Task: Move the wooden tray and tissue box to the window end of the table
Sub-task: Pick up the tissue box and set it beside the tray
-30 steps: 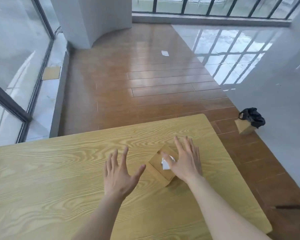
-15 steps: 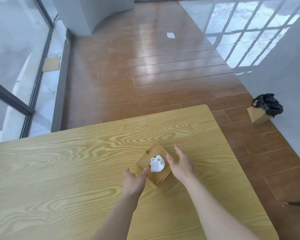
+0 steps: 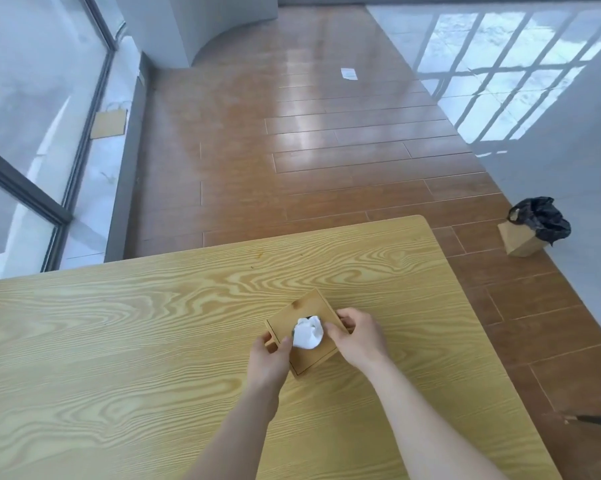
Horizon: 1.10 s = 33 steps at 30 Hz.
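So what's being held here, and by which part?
The wooden tissue box, gripped at two opposite sides: left hand on its near-left side, right hand on its far-right side. It sits on the table.

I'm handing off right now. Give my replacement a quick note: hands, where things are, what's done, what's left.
Left hand: closed on the tissue box, near-left side.
Right hand: closed on its right side.
The box sits on the table toward the right end, a tissue sticking up from its top.
Wooden tray: not in view.
Done: two-handed grip made.
Left: carry the box to the window end; locate and move the tray.
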Each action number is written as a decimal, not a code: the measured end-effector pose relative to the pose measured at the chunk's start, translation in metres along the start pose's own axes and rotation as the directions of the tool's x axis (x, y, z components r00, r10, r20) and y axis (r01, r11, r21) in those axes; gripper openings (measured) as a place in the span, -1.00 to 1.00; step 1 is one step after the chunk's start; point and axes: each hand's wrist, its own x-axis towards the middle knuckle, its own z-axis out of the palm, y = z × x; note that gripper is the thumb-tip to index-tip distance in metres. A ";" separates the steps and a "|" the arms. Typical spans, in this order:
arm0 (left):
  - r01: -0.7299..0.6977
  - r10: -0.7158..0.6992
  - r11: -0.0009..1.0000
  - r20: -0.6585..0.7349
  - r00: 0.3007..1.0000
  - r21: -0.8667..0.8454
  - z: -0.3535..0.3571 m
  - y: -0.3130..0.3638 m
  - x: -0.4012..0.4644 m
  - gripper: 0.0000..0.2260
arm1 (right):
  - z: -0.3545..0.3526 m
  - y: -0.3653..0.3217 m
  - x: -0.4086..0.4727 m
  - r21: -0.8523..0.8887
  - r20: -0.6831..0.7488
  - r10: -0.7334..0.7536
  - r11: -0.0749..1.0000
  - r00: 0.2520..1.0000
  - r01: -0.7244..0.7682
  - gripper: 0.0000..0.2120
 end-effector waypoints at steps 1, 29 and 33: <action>-0.017 0.017 1.000 -0.006 1.000 0.001 -0.009 0.003 0.000 -0.50 | 0.003 -0.007 -0.002 -0.001 0.001 -0.009 1.000 1.000 0.009 -0.85; -0.261 0.205 0.953 -0.305 0.930 -0.153 -0.560 0.093 0.115 -0.73 | 0.443 -0.363 -0.078 0.097 0.202 -0.171 0.983 0.964 0.154 -0.88; -0.254 0.209 0.960 -0.305 0.929 -0.116 -0.600 0.094 0.139 -0.66 | 0.487 -0.382 -0.073 0.095 0.230 -0.156 0.986 0.961 0.138 -0.90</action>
